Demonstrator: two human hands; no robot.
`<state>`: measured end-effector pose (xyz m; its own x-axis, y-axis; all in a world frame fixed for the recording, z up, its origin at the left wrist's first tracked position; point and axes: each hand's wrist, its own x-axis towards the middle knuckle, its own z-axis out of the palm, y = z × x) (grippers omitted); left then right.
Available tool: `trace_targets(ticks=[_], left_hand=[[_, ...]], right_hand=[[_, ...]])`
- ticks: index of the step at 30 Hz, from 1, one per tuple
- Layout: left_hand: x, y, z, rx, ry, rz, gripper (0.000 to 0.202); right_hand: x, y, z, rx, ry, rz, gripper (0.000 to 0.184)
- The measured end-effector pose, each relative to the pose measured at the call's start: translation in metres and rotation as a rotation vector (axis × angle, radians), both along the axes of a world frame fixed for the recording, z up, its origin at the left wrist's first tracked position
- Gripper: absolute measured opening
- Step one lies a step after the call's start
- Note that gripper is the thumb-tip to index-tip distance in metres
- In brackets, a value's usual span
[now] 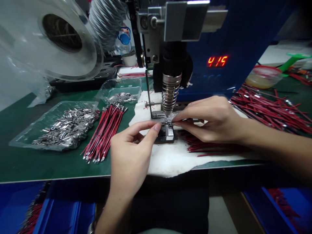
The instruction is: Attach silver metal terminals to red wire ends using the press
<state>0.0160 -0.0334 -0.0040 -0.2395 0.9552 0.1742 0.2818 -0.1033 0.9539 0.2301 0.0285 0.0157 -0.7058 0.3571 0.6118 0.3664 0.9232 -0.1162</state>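
Observation:
Both hands meet at a small metal fixture [168, 133] under the spring-wrapped tip [172, 92] of a bench machine. My left hand [133, 152] is closed in a pinch at the fixture's left side; what lies between thumb and index finger is too small to name. From the right, my right hand [209, 118] pinches at the fixture's other side, its fingertips just below the machine tip. Its held piece is mostly hidden. Under the right hand lies a bundle of red and black wires [204, 146] on white paper [168, 165].
Left of the paper lie a bunch of red and black wires [103, 133] with metal ends and a clear tray [19, 139] of metal parts. Loose wires [275, 107] are piled at right, beside a tub [263, 76]. The blue machine body [209, 81] displays 415. A large reel [90, 61] overhangs the left.

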Motion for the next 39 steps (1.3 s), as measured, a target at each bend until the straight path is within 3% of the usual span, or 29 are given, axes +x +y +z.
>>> trace_targets(ticks=[11, 39], left_hand=[[0.0011, -0.001, 0.002, -0.013, 0.038, 0.019, 0.017], [0.0013, -0.0028, 0.0027, -0.023, 0.029, 0.04, 0.013]], right_hand=[[-0.001, -0.0002, 0.001, -0.12, -0.011, -0.016, 0.011], [0.0014, 0.0002, 0.0035, -0.101, -0.054, -0.016, 0.013]])
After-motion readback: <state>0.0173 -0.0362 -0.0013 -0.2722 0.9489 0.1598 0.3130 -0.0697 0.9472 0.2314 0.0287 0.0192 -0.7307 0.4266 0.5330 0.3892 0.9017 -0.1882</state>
